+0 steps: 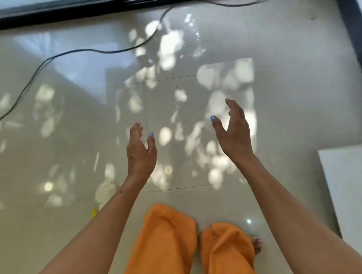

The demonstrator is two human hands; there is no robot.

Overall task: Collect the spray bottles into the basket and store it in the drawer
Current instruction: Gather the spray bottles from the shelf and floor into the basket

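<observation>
No spray bottle, basket or drawer shows in the head view. My left hand (140, 152) is held out over the glossy floor, palm turned inward, fingers apart and holding nothing. My right hand (233, 132) is raised a little higher to its right, also open with fingers spread and nothing in it. A small yellow and white object (94, 212) peeks out from behind my left forearm; what it is cannot be told.
Pale tiled floor (70, 121) dappled with sunlight. A black cable (46, 62) runs across it from the left to a dark window frame (49, 11) at the top. A white furniture surface (355, 190) stands at the right. My orange trouser legs (171, 242) are below.
</observation>
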